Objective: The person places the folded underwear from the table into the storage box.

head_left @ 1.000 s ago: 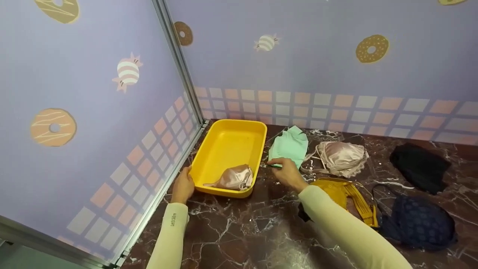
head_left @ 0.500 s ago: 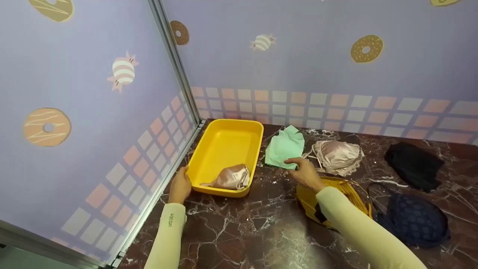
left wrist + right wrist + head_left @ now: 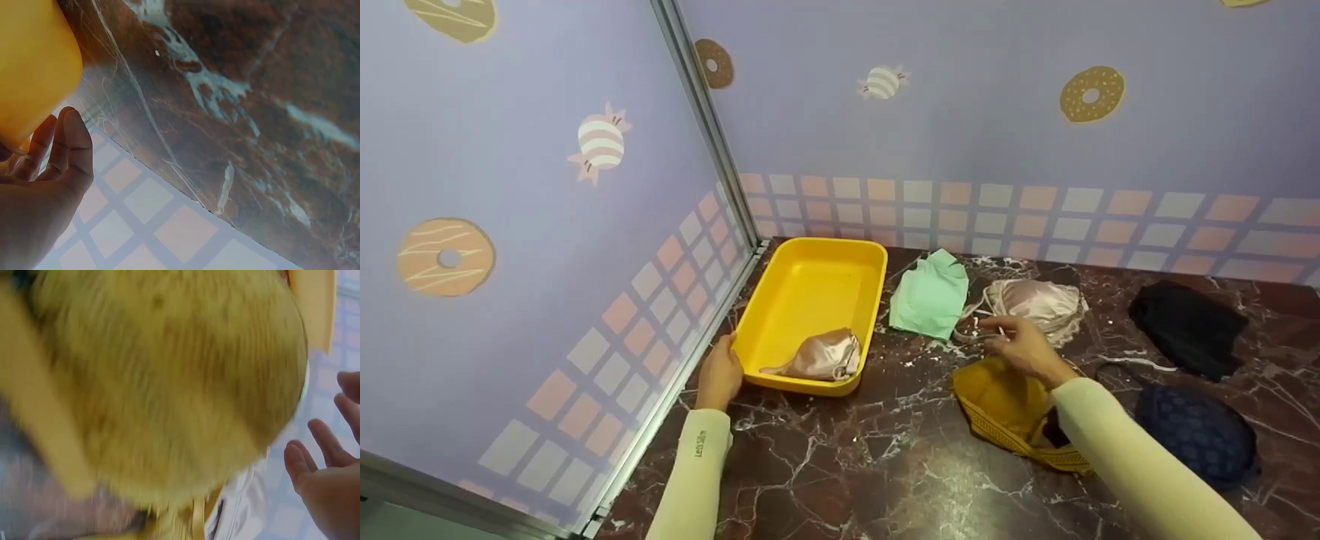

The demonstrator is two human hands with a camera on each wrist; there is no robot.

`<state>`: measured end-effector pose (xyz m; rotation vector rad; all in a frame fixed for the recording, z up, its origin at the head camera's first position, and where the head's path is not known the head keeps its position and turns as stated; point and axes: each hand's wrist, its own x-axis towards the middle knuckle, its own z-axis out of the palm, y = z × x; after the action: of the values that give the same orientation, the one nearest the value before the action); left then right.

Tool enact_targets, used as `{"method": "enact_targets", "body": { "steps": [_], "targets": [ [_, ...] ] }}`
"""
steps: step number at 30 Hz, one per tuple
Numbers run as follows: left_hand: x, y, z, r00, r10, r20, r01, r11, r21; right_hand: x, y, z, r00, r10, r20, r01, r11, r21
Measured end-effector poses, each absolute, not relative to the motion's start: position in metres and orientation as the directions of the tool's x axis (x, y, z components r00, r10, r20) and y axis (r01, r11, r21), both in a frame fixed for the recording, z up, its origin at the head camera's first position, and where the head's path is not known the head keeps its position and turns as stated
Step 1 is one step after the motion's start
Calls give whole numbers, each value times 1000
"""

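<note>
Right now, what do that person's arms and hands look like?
The left sleeve and right sleeve are pale yellow-cream, close-fitting and reach the wrists; small dark lettering marks the left one. The left hand and right hand wear no gloves.

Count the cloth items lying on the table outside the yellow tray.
5: mint cloth beside the tray, pink bra right of it, mustard bra by the right hand, black cloth and navy bra farther right. The right sleeve may hide others.
</note>
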<state>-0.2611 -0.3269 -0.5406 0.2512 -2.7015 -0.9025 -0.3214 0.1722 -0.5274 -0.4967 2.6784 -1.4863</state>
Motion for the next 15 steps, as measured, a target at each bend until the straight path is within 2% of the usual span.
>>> {"method": "enact_targets", "body": {
  "steps": [15],
  "targets": [
    [-263, -327, -543, -941, -245, 232, -55, 792, 608, -311, 226, -540, -938, -321, 128, -288, 524, -802]
  ]
}}
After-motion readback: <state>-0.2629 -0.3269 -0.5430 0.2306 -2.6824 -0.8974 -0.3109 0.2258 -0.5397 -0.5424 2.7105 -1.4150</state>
